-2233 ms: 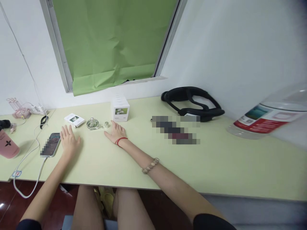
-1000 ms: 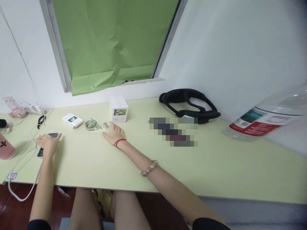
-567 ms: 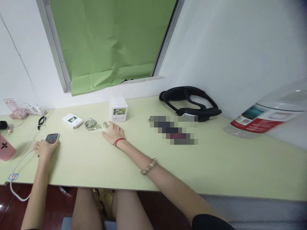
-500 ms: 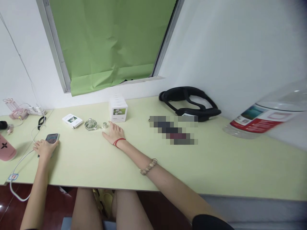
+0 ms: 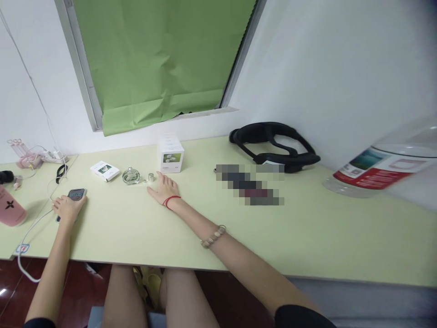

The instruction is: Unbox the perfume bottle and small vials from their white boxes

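Left hand with fingers around phone, right hand beside silver cap, fingers apart

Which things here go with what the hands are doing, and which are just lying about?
With the hands, judging by contact and nearness:
phone, under the left hand
small metal cap, probably; nearest the right hand

Apparently just lying about:
glass bottle
flat white box
upright white box
black headset
pink cup
large clear bottle
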Action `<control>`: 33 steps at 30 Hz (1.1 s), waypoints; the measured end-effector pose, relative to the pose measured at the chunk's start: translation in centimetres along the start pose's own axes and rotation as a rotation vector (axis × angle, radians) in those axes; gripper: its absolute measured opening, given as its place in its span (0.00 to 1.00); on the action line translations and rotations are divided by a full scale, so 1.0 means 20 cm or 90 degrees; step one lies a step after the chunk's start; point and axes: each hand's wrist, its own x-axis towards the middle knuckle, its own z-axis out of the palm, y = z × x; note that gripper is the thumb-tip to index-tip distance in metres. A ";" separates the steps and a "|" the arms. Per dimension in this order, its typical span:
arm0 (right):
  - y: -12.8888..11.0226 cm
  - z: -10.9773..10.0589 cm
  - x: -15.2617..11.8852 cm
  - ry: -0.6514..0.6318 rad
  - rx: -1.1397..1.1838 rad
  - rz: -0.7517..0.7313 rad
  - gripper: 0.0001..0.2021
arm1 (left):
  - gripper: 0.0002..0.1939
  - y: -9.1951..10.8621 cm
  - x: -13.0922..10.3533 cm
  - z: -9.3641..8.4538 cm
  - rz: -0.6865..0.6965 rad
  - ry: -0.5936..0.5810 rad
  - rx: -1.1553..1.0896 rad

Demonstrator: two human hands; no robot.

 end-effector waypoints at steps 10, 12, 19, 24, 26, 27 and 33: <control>-0.01 -0.01 -0.01 -0.008 0.003 0.001 0.35 | 0.54 0.03 0.06 -0.05 -0.006 -0.049 -0.004; -0.02 -0.01 -0.01 -0.007 0.001 -0.001 0.35 | 0.56 0.03 0.03 -0.05 -0.002 -0.046 -0.007; -0.01 -0.02 -0.01 -0.020 -0.005 -0.002 0.35 | 0.43 0.25 -0.30 -0.03 0.226 0.059 -0.291; -0.02 -0.05 -0.02 -0.040 -0.006 -0.001 0.35 | 0.31 0.46 -0.29 0.03 0.324 0.094 -0.476; -0.02 -0.05 -0.02 -0.042 -0.015 0.003 0.35 | 0.29 0.49 -0.21 0.07 0.347 0.124 -0.436; -0.03 -0.05 -0.02 -0.041 -0.020 0.005 0.34 | 0.28 0.49 -0.16 0.10 0.358 0.136 -0.393; -0.02 -0.04 -0.01 -0.034 -0.028 -0.005 0.33 | 0.41 0.50 0.05 0.23 0.370 0.035 -0.160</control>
